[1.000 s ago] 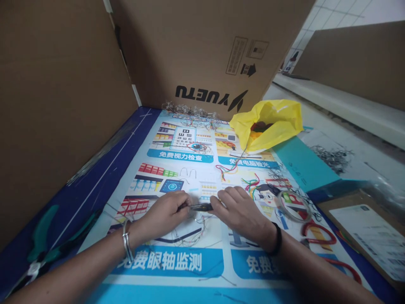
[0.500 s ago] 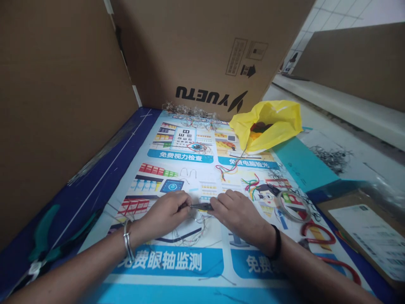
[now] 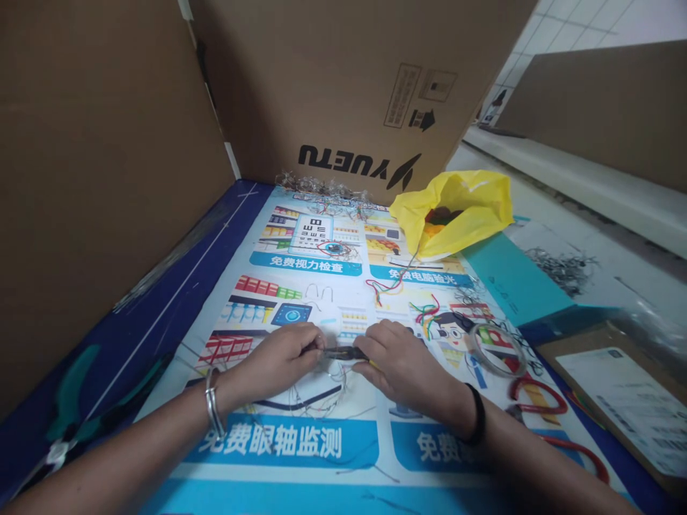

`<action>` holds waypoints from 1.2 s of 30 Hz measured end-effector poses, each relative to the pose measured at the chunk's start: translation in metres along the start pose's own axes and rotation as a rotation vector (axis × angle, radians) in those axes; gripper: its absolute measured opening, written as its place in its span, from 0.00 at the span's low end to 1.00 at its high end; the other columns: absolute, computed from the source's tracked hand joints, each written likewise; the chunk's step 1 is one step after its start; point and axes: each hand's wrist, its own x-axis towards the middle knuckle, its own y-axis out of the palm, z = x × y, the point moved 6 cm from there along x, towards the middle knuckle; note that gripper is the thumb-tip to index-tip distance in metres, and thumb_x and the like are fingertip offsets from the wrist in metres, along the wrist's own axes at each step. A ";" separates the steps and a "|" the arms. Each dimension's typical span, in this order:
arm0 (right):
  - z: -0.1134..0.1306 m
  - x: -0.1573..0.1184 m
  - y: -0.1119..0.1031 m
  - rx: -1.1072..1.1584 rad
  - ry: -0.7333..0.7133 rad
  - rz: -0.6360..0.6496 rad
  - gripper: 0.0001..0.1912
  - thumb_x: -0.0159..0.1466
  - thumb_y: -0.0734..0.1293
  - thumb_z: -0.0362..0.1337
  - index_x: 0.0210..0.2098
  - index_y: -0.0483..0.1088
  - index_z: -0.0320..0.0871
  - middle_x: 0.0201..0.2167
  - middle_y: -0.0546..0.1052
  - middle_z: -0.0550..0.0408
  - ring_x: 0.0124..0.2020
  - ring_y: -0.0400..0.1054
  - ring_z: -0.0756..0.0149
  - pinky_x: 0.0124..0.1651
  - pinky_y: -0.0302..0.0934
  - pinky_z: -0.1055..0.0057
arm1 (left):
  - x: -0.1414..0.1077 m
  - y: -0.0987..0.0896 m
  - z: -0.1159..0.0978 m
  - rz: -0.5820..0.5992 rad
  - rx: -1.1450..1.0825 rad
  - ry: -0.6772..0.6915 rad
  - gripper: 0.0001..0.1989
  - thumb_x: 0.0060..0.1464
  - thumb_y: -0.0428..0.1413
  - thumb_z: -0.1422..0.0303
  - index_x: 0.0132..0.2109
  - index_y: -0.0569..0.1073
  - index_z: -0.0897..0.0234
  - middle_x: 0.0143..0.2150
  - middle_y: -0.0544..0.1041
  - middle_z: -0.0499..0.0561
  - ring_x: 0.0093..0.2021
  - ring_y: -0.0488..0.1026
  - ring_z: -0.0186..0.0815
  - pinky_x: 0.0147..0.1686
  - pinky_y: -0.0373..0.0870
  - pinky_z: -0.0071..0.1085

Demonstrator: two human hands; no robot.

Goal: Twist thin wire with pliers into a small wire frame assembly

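My right hand (image 3: 394, 361) is closed around a small pair of dark-jawed pliers (image 3: 346, 352), whose tips point left. Some yellow handle shows under my fingers. My left hand (image 3: 293, 357) is closed in a pinch beside the plier tips; what it holds seems to be thin wire, mostly hidden by the fingers. Below and between both hands, a loose loop of thin wire (image 3: 316, 409) lies over the printed poster (image 3: 343, 477). Whether the plier jaws touch the wire cannot be made out.
Green-handled pliers (image 3: 75, 400) lie at left, red-handled ones (image 3: 577, 447) at right. A yellow bag (image 3: 483, 204), a clear tape-like ring (image 3: 497, 350), coloured threads (image 3: 383, 287) and tangled wires (image 3: 333, 189) lie farther off. Cardboard walls (image 3: 343, 86) stand behind and left.
My right hand has shifted slightly, and its fingers have loosened a little around the pliers, showing more of the yellow handle. My left hand has barely moved.
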 end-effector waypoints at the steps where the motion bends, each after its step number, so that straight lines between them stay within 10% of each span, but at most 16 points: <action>1: 0.000 0.000 -0.001 -0.033 -0.009 0.002 0.13 0.62 0.61 0.44 0.37 0.66 0.41 0.33 0.68 0.50 0.37 0.59 0.61 0.39 0.51 0.65 | 0.000 0.000 0.000 0.006 0.012 0.003 0.06 0.53 0.47 0.75 0.33 0.68 0.63 0.32 0.70 0.47 0.33 0.66 0.33 0.34 0.59 0.29; 10: 0.010 -0.002 -0.016 -0.354 -0.128 -0.051 0.07 0.64 0.60 0.34 0.41 0.65 0.40 0.30 0.67 0.52 0.33 0.57 0.62 0.33 0.46 0.64 | 0.002 -0.001 -0.006 0.033 0.097 0.023 0.07 0.52 0.46 0.76 0.29 0.64 0.63 0.28 0.68 0.46 0.30 0.65 0.33 0.30 0.57 0.28; 36: 0.012 -0.004 -0.016 -0.359 -0.128 -0.053 0.06 0.63 0.59 0.32 0.40 0.64 0.41 0.29 0.66 0.54 0.32 0.55 0.63 0.32 0.44 0.65 | 0.003 0.001 -0.005 0.059 0.148 -0.006 0.07 0.52 0.46 0.76 0.29 0.65 0.64 0.29 0.69 0.48 0.31 0.65 0.34 0.30 0.58 0.28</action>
